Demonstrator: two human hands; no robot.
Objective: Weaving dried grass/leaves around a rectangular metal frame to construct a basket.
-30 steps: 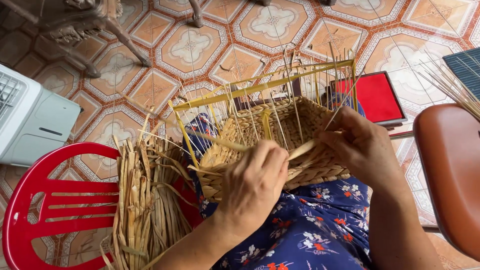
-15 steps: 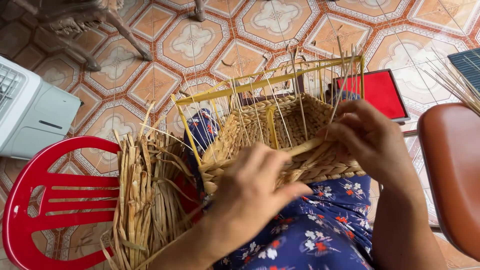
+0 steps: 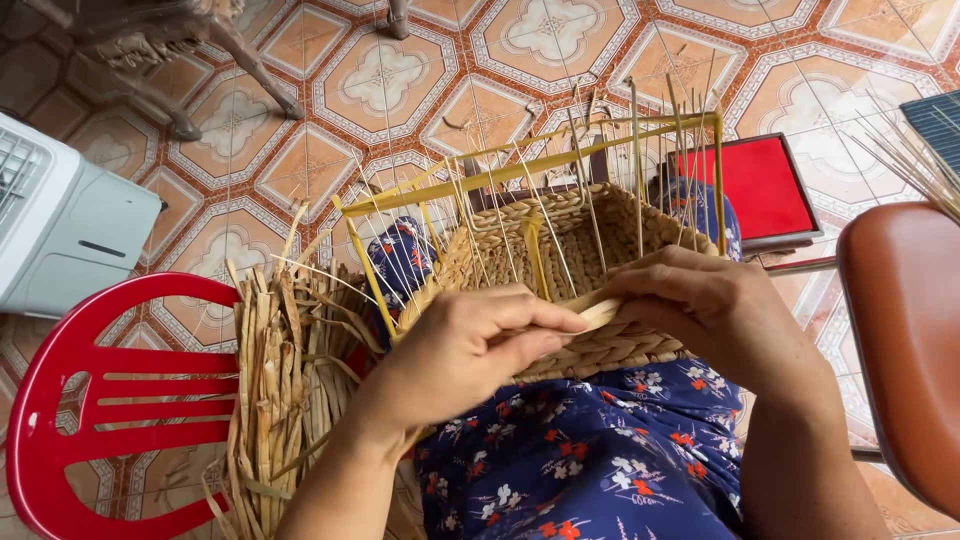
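A half-woven straw basket [image 3: 590, 240] on a yellow wire frame [image 3: 545, 165] rests on my lap, over a blue flowered dress [image 3: 590, 460]. Thin upright stakes stick up from its rim. My left hand [image 3: 470, 350] lies on the near wall of the basket, thumb and fingers pinching a flat pale straw strand [image 3: 592, 310]. My right hand [image 3: 700, 305] grips the same strand from the right, at the near rim. The basket's near wall is partly hidden by both hands.
A bundle of dried straw [image 3: 280, 390] lies on a red plastic chair [image 3: 95, 400] at my left. A white appliance [image 3: 60, 220] stands at far left, a red flat box [image 3: 760, 190] on the tiled floor beyond, a brown seat [image 3: 905, 340] at right.
My left hand has moved up and right from the lower wall to the near rim, meeting my right hand on the strand. The view has shifted slightly.
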